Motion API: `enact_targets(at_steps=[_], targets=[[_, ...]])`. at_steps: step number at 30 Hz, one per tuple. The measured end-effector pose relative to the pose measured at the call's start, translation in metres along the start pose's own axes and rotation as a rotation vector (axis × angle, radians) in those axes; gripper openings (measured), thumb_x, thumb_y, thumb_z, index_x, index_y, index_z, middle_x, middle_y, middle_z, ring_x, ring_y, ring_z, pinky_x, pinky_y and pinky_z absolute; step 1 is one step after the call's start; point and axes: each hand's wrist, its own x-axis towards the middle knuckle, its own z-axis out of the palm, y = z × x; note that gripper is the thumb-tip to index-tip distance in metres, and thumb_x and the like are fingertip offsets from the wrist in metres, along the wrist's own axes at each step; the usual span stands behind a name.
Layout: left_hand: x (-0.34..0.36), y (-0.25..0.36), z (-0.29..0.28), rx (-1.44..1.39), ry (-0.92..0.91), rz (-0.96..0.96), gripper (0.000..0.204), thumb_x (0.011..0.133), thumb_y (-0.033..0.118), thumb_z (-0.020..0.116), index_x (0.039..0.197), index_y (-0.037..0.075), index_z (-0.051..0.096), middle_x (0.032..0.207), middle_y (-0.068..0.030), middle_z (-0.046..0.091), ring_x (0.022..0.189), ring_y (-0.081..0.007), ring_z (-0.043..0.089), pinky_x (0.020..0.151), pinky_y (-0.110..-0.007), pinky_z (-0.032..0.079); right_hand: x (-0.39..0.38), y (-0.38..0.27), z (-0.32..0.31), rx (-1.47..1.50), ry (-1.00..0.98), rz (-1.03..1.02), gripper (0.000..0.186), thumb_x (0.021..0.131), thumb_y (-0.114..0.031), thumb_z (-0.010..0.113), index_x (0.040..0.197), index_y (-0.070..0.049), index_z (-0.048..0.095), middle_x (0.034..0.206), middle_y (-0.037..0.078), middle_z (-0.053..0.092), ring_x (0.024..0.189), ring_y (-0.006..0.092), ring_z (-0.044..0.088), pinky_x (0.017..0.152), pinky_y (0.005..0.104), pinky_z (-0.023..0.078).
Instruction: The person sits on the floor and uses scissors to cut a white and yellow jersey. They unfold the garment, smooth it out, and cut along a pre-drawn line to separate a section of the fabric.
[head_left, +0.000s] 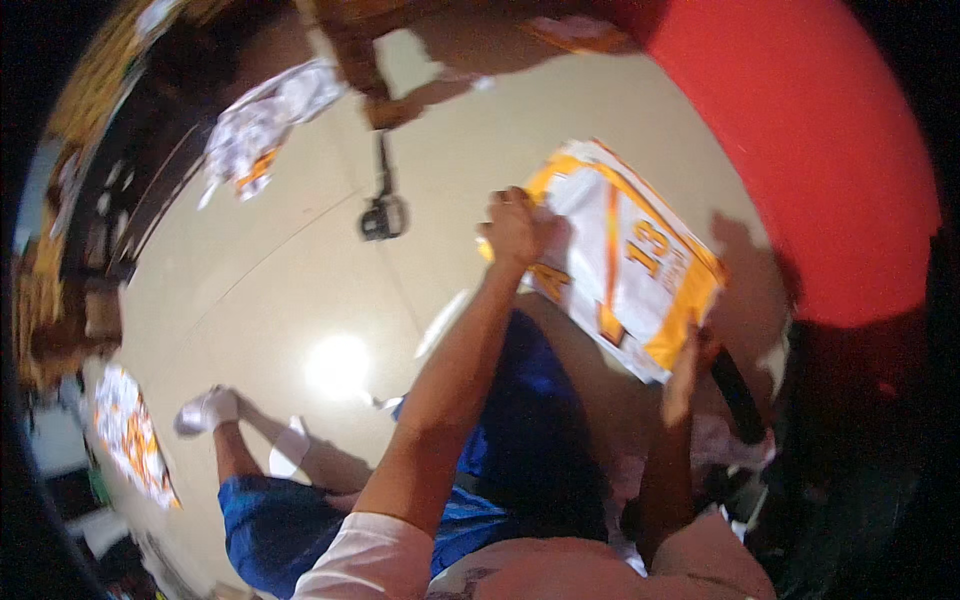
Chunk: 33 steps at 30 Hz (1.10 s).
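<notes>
White-and-orange garment (592,230) hangs between left hand (518,228) and right hand (688,365), each pinching an edge.

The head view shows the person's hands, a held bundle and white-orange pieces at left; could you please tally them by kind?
Left hand and right hand: 2
Held bundle: 1
Upper-left piece and lower-left piece: 2
Total: 5

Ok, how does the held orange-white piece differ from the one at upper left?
The held piece is flat and angular; the other piece, crumpled. The left hand and right hand touch the held piece; the other piece lies on the floor. Both are white and orange.
</notes>
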Motion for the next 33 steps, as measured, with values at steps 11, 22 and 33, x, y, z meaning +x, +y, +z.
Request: enact_targets(at_steps=[11, 22, 33], targets=[[-0.110, -0.296, -0.180, -0.131, 0.553, -0.244, 0.036, 0.082, 0.026, 0.074, 0.106, 0.001, 0.065, 0.108, -0.0197, 0.062, 0.102, -0.0330, 0.062, 0.084, -0.040, 0.050, -0.162, -0.063, 0.392, -0.374, -1.216, -0.351, 0.027, 0.085, -0.020, 0.072, 0.108, -0.007, 0.066, 0.110, 0.012, 0.064, 0.105, 0.0255, 0.060, 0.094, 0.0354, 0.047], [0.132, -0.478, -0.271, 0.352, 0.584, -0.240, 0.050, 0.087, 0.031, 0.065, 0.133, 0.019, 0.051, 0.137, -0.0165, 0.045, 0.118, -0.0360, 0.054, 0.091, -0.052, 0.049, -0.150, 0.030, 0.490, -0.845, -1.371, -1.287, 0.036, 0.078, -0.031, 0.076, 0.102, -0.008, 0.063, 0.120, 0.014, 0.055, 0.121, 0.0326, 0.050, 0.100, 0.0489, 0.041], [0.132, -0.470, -0.270, 0.016, 0.413, -0.047, 0.023, 0.077, 0.021, 0.067, 0.081, -0.001, 0.067, 0.080, -0.0247, 0.066, 0.078, -0.0417, 0.064, 0.073, -0.050, 0.050, -0.108, -0.009, 0.386, -0.809, -0.939, -0.611, 0.024, 0.071, -0.007, 0.074, 0.090, -0.005, 0.060, 0.099, 0.015, 0.063, 0.098, 0.0317, 0.060, 0.090, 0.0429, 0.047]])
